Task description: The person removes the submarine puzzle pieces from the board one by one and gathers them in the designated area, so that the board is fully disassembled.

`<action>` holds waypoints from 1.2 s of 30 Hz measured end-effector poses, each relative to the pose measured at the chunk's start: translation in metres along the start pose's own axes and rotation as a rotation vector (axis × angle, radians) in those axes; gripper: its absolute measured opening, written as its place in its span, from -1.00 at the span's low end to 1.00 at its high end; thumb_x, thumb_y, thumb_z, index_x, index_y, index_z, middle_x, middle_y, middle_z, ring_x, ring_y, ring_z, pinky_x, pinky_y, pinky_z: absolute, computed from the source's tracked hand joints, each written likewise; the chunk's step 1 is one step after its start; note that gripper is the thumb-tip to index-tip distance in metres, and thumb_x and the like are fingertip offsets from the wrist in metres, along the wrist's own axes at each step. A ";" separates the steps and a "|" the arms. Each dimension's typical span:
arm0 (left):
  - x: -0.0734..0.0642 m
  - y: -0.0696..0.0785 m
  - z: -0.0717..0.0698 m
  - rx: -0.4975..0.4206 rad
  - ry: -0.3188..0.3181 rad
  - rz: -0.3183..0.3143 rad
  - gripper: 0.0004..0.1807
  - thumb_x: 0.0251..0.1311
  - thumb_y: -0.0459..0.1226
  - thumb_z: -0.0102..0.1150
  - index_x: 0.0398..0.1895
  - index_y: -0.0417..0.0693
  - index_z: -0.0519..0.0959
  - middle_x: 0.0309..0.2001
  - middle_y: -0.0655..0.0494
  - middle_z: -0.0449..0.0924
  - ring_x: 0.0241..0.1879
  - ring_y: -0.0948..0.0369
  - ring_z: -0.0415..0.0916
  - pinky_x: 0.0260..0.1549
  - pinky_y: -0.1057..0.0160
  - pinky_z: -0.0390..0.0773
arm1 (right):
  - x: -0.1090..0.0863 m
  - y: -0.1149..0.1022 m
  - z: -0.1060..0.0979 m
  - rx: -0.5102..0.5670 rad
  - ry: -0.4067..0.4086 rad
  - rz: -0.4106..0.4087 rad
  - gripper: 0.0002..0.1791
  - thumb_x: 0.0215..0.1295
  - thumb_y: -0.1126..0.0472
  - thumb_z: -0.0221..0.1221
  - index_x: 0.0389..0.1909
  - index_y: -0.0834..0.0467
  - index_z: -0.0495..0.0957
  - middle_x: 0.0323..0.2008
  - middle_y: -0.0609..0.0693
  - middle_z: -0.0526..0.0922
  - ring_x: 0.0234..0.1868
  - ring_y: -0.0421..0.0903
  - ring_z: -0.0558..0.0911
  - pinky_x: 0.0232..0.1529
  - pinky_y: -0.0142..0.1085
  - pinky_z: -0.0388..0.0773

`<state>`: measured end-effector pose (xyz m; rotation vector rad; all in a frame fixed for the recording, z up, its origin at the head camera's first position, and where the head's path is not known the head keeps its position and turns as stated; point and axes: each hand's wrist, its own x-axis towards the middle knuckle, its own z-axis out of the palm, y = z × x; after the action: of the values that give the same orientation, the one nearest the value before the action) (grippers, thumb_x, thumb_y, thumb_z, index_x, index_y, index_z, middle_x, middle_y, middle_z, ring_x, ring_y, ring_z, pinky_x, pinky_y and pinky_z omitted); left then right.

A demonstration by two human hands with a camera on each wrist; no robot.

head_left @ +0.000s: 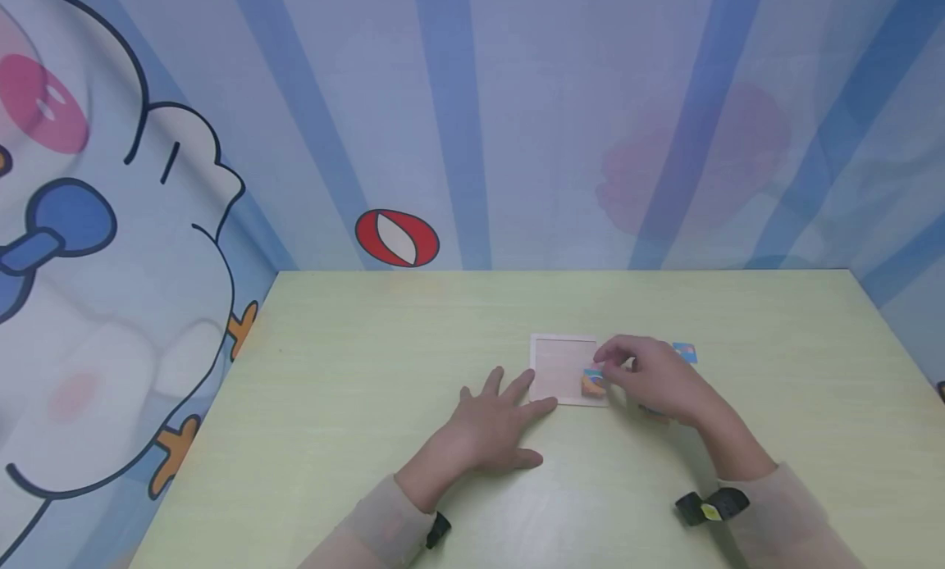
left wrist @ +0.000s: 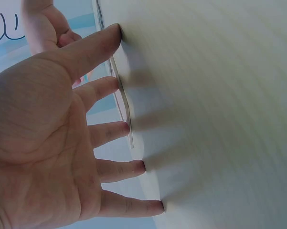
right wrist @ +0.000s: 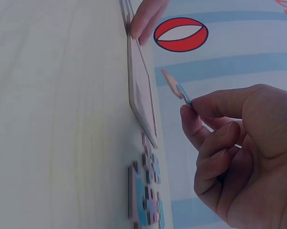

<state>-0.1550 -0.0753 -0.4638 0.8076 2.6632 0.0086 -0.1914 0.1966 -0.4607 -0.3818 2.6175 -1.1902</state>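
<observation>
A jigsaw puzzle piece [right wrist: 175,87] with orange and blue colours is pinched between the thumb and index finger of my right hand [head_left: 653,379]. In the head view that puzzle piece [head_left: 592,383] hangs over the lower right part of a shallow pale pink puzzle frame [head_left: 567,337]. My left hand [head_left: 490,430] has its fingers spread, the tips touching the table and the near left edge of the frame. The left wrist view shows the left palm [left wrist: 38,143] with straight fingers. No other piece shows inside the frame.
Several loose puzzle pieces [right wrist: 145,191] lie on the table right of the frame, mostly hidden under my right hand in the head view. One blue and pink piece [head_left: 685,352] shows beyond it. A patterned curtain [head_left: 517,126] stands behind the pale table [head_left: 369,323].
</observation>
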 end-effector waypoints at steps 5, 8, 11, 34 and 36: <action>-0.001 0.001 -0.001 0.002 -0.002 -0.004 -0.17 0.28 0.28 0.25 0.60 0.56 0.22 0.67 0.13 -0.03 0.57 -0.21 -0.01 0.23 -0.45 0.33 | -0.009 0.008 -0.008 -0.010 -0.014 -0.027 -0.81 0.49 0.16 0.23 0.00 0.15 0.67 -0.12 0.03 0.67 -0.40 -0.06 0.57 -0.41 -0.18 0.57; -0.001 0.001 -0.001 0.001 0.000 -0.003 -0.17 0.28 0.28 0.25 0.60 0.55 0.22 0.66 0.12 -0.03 0.57 -0.21 -0.01 0.23 -0.45 0.32 | -0.012 0.014 -0.011 -0.061 -0.005 -0.050 -0.82 0.49 0.17 0.24 -0.04 0.14 0.69 -0.16 -0.03 0.69 -0.25 -0.08 0.61 -0.23 -0.14 0.59; 0.000 0.001 0.000 -0.004 0.003 -0.001 -0.17 0.28 0.27 0.26 0.60 0.53 0.22 0.66 0.11 -0.03 0.57 -0.22 -0.02 0.23 -0.46 0.32 | -0.014 0.020 -0.012 -0.111 0.015 -0.069 -0.86 0.46 0.19 0.25 -0.08 0.11 0.71 -0.20 -0.09 0.69 -0.19 -0.10 0.60 -0.15 -0.13 0.56; 0.002 -0.001 0.004 -0.013 0.011 0.003 -0.16 0.29 0.27 0.25 0.61 0.51 0.22 0.67 0.08 -0.04 0.58 -0.26 -0.05 0.22 -0.50 0.28 | -0.020 0.032 -0.006 -0.168 0.024 -0.021 -0.88 0.39 0.22 0.28 -0.13 0.12 0.72 -0.33 -0.13 0.65 -0.29 -0.13 0.55 -0.22 -0.17 0.51; 0.001 -0.001 0.004 -0.013 0.012 0.004 -0.16 0.28 0.27 0.26 0.61 0.51 0.22 0.67 0.07 -0.04 0.57 -0.26 -0.05 0.22 -0.50 0.29 | -0.021 0.033 -0.006 -0.173 0.027 -0.011 -0.89 0.39 0.22 0.29 -0.13 0.10 0.72 -0.32 -0.14 0.65 -0.27 -0.13 0.56 -0.19 -0.15 0.52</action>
<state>-0.1552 -0.0761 -0.4678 0.8120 2.6703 0.0317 -0.1787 0.2289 -0.4795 -0.4155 2.7543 -0.9818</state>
